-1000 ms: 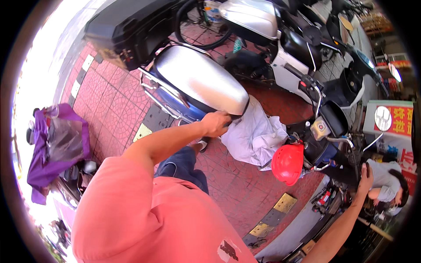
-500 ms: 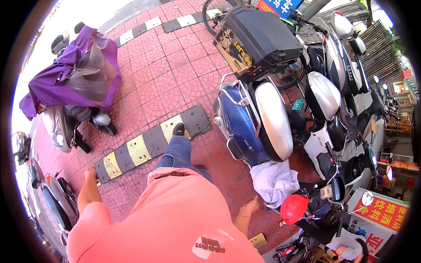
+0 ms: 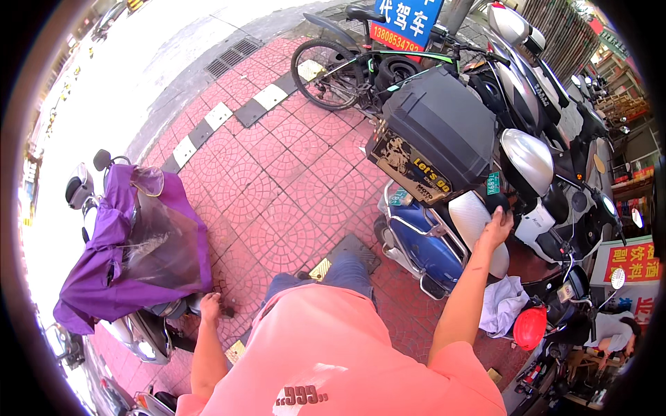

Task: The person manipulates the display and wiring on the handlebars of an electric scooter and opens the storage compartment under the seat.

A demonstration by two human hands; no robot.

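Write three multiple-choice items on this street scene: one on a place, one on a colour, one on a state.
1. Where does the right hand rest?
A. on the blue scooter's seat
B. on the bicycle
C. on the red helmet

2. What colour is the cover on the scooter by the left hand?
A. green
B. purple
C. yellow

3. How is the black box behind the seat?
A. lid shut
B. lid open
C. lying on the ground

Key: 1 A, the hand lies on the pale seat; 2 B, the cover is purple; 3 A, the black box is closed.
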